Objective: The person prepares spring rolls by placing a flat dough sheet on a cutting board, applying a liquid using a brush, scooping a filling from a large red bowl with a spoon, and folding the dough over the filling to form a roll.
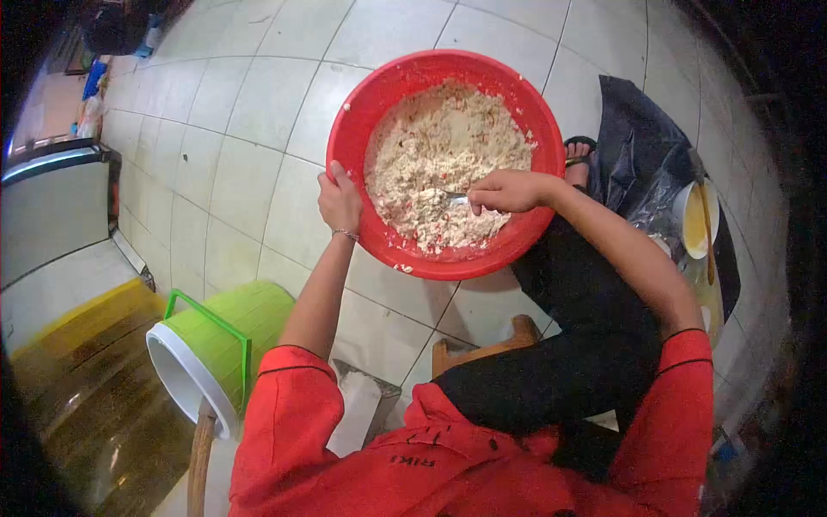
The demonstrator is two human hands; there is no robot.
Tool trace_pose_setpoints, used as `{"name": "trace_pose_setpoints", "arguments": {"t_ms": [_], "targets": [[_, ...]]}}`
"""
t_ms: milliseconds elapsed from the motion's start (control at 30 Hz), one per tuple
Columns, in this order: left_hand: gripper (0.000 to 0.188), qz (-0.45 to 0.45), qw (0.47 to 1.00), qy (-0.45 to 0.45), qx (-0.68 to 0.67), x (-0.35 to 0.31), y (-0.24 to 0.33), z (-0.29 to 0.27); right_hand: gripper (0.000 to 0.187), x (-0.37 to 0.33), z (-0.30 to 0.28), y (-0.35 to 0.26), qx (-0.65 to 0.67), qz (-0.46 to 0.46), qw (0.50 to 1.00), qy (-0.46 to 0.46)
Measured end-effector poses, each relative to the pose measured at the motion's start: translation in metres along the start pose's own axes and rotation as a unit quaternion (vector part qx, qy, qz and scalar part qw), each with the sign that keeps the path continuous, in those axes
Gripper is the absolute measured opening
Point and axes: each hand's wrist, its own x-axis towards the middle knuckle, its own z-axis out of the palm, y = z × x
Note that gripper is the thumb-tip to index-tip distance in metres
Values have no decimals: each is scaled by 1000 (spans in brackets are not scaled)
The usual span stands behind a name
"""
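A large round red basin (pixel 549 129) holds a crumbly, pale floury mixture (pixel 448 142) flecked with small red and orange bits. My left hand (pixel 339 200) grips the basin's left rim, thumb over the edge. Inside, above the near part of the mixture, my right hand (pixel 504 191) is closed round a metal spoon (pixel 456 198). The spoon's head points left and is partly hidden by a clump of the mixture.
A lime-green bucket (pixel 250 323) lies tipped at left, near a wooden stick (pixel 201 457). Below the basin is a wooden stool (pixel 487 346). At right, a bowl of yellow stuff (pixel 694 222) stands by black plastic (pixel 633 129), with a long stick (pixel 710 228) across it.
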Motion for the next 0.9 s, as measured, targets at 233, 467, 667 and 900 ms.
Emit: {"name": "trace_pose_setpoints", "arguments": {"t_ms": [233,467,667,900], "targets": [[71,11,1000,13,23,4,-12,3,38,-68,-25,-34,38,-47,992,108],[47,299,939,117,125,47,-62,40,40,-185,-37,-42,95,-62,968,223],[55,279,940,11,195,114,-114,39,37,-352,10,-25,235,-105,931,259],[85,185,982,0,23,114,-94,44,34,-538,169,82,357,45,795,488]]}}
